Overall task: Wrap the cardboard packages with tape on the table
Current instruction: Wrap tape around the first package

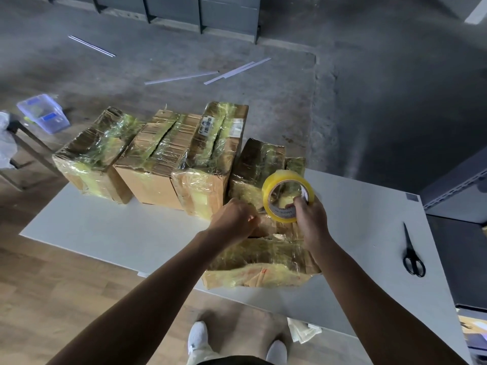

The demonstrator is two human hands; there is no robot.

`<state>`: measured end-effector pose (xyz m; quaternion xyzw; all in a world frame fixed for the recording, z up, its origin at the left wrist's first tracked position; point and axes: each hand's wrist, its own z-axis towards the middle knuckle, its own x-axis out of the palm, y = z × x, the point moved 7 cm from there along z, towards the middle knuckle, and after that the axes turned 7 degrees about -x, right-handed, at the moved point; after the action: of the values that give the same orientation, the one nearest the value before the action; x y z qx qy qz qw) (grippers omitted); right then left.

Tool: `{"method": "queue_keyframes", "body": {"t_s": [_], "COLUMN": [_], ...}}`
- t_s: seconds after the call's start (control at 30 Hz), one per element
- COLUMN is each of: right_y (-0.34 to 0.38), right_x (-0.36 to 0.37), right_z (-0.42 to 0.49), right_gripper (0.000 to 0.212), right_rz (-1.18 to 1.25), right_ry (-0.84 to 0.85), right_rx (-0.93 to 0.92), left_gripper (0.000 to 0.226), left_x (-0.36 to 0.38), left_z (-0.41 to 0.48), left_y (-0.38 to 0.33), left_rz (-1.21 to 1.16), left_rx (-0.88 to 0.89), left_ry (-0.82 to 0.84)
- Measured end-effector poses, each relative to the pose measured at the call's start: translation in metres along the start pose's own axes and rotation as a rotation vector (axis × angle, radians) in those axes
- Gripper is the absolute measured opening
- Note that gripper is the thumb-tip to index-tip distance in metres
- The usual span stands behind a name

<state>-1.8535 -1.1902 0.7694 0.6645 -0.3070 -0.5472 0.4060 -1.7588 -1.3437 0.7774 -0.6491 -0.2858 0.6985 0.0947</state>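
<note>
A cardboard package (261,262) covered in yellowish tape lies at the white table's (110,233) near edge, right in front of me. My right hand (311,219) grips a roll of yellow tape (288,196) held upright above the package. My left hand (237,216) is curled beside the roll and seems to pinch the loose tape end over the package top. Behind stand several other taped cardboard packages in a row, among them the leftmost one (92,156) and a tall one (210,159).
Black scissors (413,252) lie on the table's right side. A clear plastic tub (43,115) rests on a small stand at the left. White strips (210,73) lie on the grey floor beyond. Grey shelving (456,188) stands at the right. My feet show below the table edge.
</note>
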Motion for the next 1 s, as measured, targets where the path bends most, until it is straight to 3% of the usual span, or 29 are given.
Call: {"method": "queue_keyframes", "body": {"t_s": [0.1,0.47,0.67,0.9,1.0], "right_y": [-0.001,0.002,0.001,0.004,0.006], "right_x": [-0.002,-0.002,-0.001,-0.001,0.000], "right_z": [-0.001,-0.001,-0.001,-0.004,-0.003], "right_gripper": [0.029,0.016,0.024,0.015,0.018], "right_rz": [-0.008,-0.021,-0.019,0.038,0.022], "right_ry": [-0.003,0.017,0.030,0.046,0.052], "right_rx": [0.005,-0.009,-0.005,-0.005,-0.009], "left_gripper": [0.024,0.011,0.034,0.031,0.052], "left_x": [0.000,-0.001,0.001,0.008,0.012], "left_z": [0.006,0.007,0.014,0.022,0.020], "left_y": [0.004,0.007,0.003,0.007,0.011], "left_rz": [0.046,0.089,0.225,0.291,0.212], "left_rx": [-0.066,-0.053,-0.109,-0.271,-0.289], "left_ry": [0.005,0.102,0.089,0.077,0.043]}}
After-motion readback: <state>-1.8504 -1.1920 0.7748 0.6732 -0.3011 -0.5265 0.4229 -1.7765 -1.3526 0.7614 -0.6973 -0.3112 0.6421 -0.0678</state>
